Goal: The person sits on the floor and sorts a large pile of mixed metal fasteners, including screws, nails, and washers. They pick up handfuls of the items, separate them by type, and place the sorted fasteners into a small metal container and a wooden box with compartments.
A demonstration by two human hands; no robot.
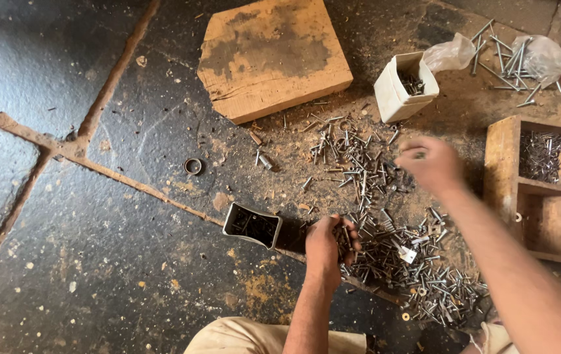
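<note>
A heap of loose metal screws and nails (392,249) is spread over the dark stone floor. My left hand (328,246) is cupped low over the heap's left side and holds a bunch of screws. Just to its left lies a small open box (252,225) on its side with dark screws inside. My right hand (430,162), blurred, hovers above the heap with the fingers pinched on something small and dark. An upright white box (395,92) with screws in it stands behind that hand.
A thick wooden block (274,56) lies at the back. A wooden compartment tray (542,190) with nails sits at the right. Long nails and clear plastic bags (523,62) lie at the far right. A small metal ring (193,166) rests on the floor.
</note>
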